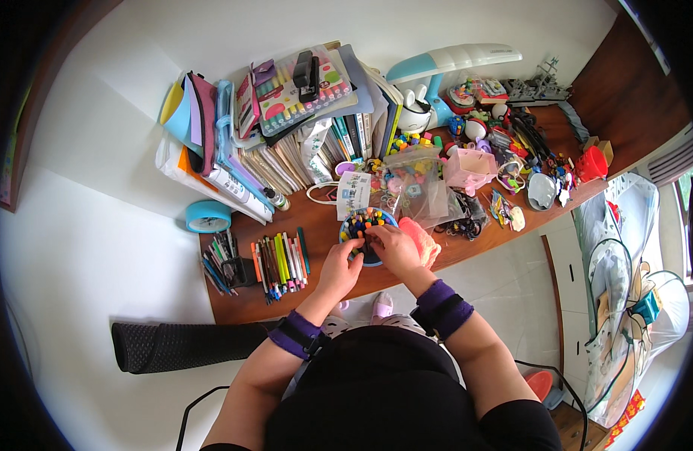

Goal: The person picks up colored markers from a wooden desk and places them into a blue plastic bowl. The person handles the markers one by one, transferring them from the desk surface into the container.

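A round light-blue-rimmed container (393, 214) packed with marker pens (369, 220) stands on the wooden desk in front of me. From the left, my left hand (340, 269) reaches its near side, thumb and forefinger apart beside the pens. My right hand (396, 248) bends its fingers in over the pens from the other side. Whether either hand grips a pen is hidden. Left of the container, a row of loose markers (283, 256) lies side by side. Beyond that row is a black pen holder (242, 272) with pens. A coral cloth (422, 242) lies beside my right hand.
Books (278, 166) topped by a marker case (298, 84) and a black stapler (306, 76) line the wall. A blue tape roll (208, 217) sits at left. Plastic bags (417, 186), a pink box (471, 169), toys and a desk lamp (453, 56) crowd the right.
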A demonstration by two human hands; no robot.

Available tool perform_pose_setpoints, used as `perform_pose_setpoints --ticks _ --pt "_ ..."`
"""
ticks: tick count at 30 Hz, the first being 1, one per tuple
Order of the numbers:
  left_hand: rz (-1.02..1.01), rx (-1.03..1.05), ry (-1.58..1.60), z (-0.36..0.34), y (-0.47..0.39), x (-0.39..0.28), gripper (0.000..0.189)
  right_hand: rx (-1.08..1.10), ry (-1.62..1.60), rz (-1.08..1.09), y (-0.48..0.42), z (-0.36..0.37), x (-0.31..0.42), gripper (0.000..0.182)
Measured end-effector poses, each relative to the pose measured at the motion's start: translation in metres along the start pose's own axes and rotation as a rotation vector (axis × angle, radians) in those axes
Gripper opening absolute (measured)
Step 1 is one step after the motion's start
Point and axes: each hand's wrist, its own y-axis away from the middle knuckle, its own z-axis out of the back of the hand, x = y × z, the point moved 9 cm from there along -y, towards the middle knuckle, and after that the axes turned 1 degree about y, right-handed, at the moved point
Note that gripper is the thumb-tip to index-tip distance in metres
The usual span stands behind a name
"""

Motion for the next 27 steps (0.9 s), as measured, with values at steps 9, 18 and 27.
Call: perform_pose_setpoints --ticks 9,18,27 --pt "0.04 -0.13 0.216 0.025 0.006 0.013 0.025 -0.021 -0.14 -0.04 -0.003 0.003 0.008 0.025" --pt "0.266 -0.298 0.375 0.059 0.027 0.107 0.035 0.016 -0.228 0.099 -0.027 -0.018 0.083 0.027" --pt "0.471 -0.229 0.386 0.053 0.044 0.182 0.042 0.333 -0.306 -0.041 -0.009 -0.128 0.073 0.046"
